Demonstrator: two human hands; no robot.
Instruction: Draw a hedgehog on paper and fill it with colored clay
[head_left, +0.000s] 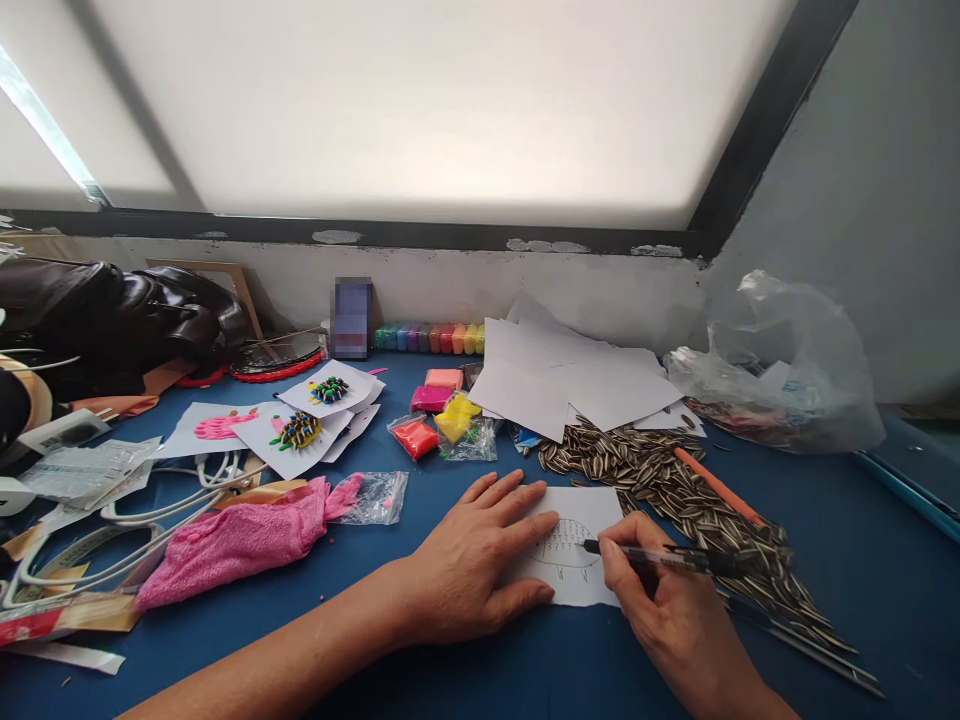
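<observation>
On the blue table lies a small sheet of white paper (574, 590) with a drawing on it: a rounded body outline with rows of little marks inside and short feet below. My left hand (480, 555) rests flat over the paper's left part, fingers stretched out, covering that side of the drawing. In my right hand (667, 600) a black pen (652, 555) is gripped, tilted, its tip at the right part of the body outline. A heap of striped sunflower seeds (645, 470) spreads just beyond and to the right of the pen.
An orange stick (720, 487) and a metal tool (817, 650) lie by the seeds. White sheets (555, 370), a plastic bag (795, 380), bagged clay (415, 437), a pink cloth (240, 545), white cables (172, 510), decorated cards (281, 440) and a phone (351, 318) surround the hands.
</observation>
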